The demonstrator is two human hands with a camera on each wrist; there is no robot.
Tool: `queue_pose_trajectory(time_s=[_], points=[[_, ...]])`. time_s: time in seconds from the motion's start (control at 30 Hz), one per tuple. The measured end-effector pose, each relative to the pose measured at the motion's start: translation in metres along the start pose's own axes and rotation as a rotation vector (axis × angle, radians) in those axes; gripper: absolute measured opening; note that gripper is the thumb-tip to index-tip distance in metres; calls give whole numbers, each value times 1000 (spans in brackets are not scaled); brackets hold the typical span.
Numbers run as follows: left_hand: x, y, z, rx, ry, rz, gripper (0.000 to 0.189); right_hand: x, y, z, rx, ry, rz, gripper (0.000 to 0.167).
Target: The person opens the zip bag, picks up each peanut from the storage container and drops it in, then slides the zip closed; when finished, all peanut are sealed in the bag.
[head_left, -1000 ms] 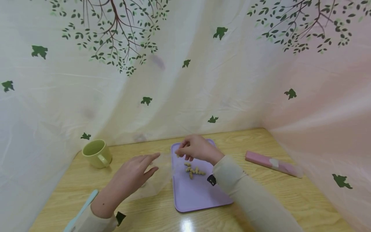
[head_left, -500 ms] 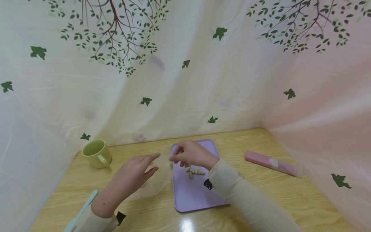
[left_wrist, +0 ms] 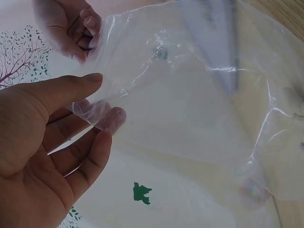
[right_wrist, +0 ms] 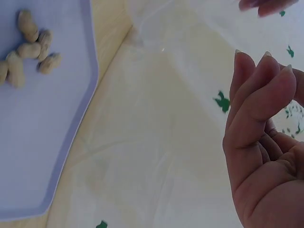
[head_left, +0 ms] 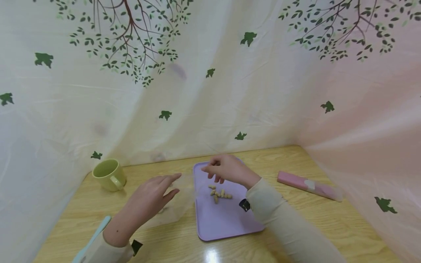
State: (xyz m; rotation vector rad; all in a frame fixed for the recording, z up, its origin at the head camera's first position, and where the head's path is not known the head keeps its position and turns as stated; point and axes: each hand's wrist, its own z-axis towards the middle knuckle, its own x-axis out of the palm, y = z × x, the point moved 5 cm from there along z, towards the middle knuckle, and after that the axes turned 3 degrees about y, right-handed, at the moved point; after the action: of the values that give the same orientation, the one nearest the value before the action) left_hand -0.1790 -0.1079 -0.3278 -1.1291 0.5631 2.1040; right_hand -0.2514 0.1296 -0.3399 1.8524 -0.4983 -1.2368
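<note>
My left hand [head_left: 144, 201] pinches the mouth of a clear plastic zip bag [left_wrist: 175, 104] between thumb and fingers; one fingertip shows through the film. The bag hangs left of a lilac tray [head_left: 223, 221], and faint blurred shapes show low inside it. Several unshelled peanuts [head_left: 222, 194] lie in a small cluster on that tray. Above its far left part hovers my right hand [head_left: 230, 170], fingers loosely bent. Nothing is visible in those fingers in the right wrist view, where the peanuts [right_wrist: 29, 50] lie off to the left.
A green mug [head_left: 109, 175] stands at the back left. Beside the left forearm lies a light-blue utensil handle [head_left: 93, 237]. A pink oblong pack [head_left: 307, 184] rests on the table's right side. A leaf-printed curtain [head_left: 210, 109] hangs behind the table.
My right hand carried a peanut left to the bag's mouth, where it was let go. Since then that hand has drawn back right over the tray. The left hand stays put.
</note>
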Motion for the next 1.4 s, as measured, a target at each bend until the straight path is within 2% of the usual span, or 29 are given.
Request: queue_pose_trajectory(time_s=[0.23, 0.4, 0.6, 0.8, 1.03, 1.4], points=[[-1, 1, 0, 11, -13, -9, 56, -18, -31, 3, 66, -41, 36, 31], [-3, 1, 0, 20, -25, -8, 57, -24, -58, 7, 125, -37, 25, 32], [-3, 2, 0, 22, -27, -6, 58, -21, -87, 9, 205, 38, -11, 31], [-1, 4, 1, 8, -10, -3, 56, -12, -105, 11, 224, 98, -63, 25], [-2, 4, 2, 4, 3, -4, 56, 1, -115, 12, 242, 160, -102, 20], [-3, 4, 0, 33, -36, -10, 58, 17, -112, 13, 261, 220, -161, 17]])
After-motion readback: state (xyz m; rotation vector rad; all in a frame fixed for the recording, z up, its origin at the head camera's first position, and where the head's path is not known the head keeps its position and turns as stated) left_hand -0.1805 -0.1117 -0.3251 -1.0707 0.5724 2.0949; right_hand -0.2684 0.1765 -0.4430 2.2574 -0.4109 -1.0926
